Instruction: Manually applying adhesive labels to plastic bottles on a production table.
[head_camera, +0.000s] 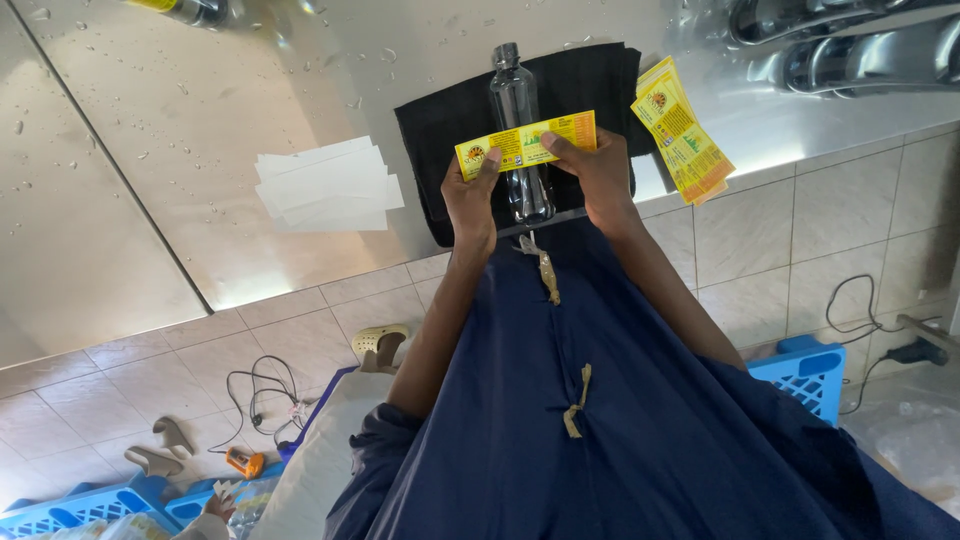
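Both hands, left (468, 197) and right (600, 172), pinched shut on the ends of a yellow label (526, 144), held across a clear bottle (518, 130) lying on a black cloth (590, 85) at the worktop's (200, 120) front edge.

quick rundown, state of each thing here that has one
clear plastic bottle: capped, lying on black cloth, unlabelled
yellow label: stretched flat over the bottle
left hand: pinching the label's left end
right hand: pinching its right end
spare yellow labels: stacked, untouched
white paper strips: piled loosely

Bottle (518, 130) lies on cloth (440, 140), between paper stack (325, 187) and labels (685, 140).
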